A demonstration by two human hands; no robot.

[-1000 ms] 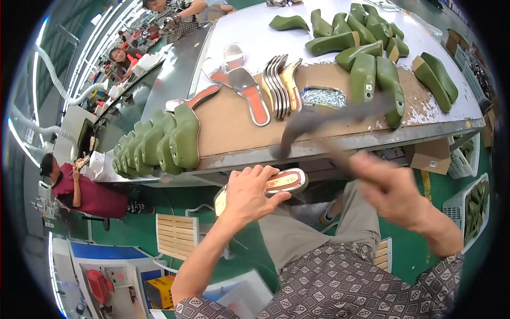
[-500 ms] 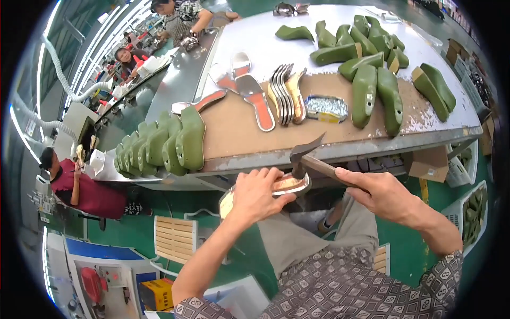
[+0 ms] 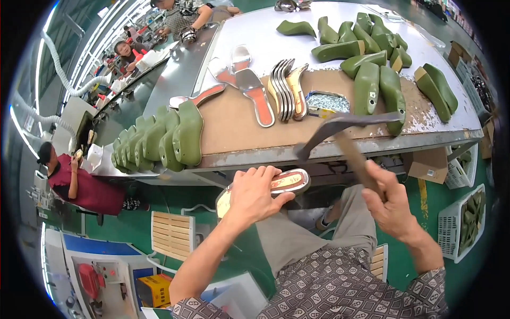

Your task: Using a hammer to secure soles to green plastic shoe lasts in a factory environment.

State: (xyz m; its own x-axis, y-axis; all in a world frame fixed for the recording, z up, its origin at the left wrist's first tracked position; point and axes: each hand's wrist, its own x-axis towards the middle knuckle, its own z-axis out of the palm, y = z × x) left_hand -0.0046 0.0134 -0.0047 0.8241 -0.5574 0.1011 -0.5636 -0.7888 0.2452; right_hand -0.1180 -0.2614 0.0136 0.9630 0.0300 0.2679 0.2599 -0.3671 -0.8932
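Observation:
My left hand (image 3: 254, 194) is wrapped over the middle of an insole (image 3: 291, 182) with a silvery rim and a yellow and reddish face, above my lap. Its toe and heel ends show on either side of the hand. Whether a last sits under it is hidden. In my right hand (image 3: 392, 204) is a hammer (image 3: 355, 157) by its wooden handle. The dark curved hammer head (image 3: 340, 125) is raised above and to the right of the insole, apart from it. Just beyond, on the table (image 3: 244, 159), lie stacked insoles (image 3: 280, 90) and a foil-lined packet of small bits (image 3: 328, 102).
Green shoe lasts (image 3: 183, 135) stand in a row at the table's left corner; more lasts (image 3: 366, 87) lie on the right. A white crate (image 3: 451, 234) of lasts sits on the floor to the right. A slatted chair (image 3: 172, 234) stands left. Other people (image 3: 79, 181) work nearby.
The hammer has risen off the insole, its head swinging up and to the right. My right hand has drawn slightly down. My left hand keeps its hold.

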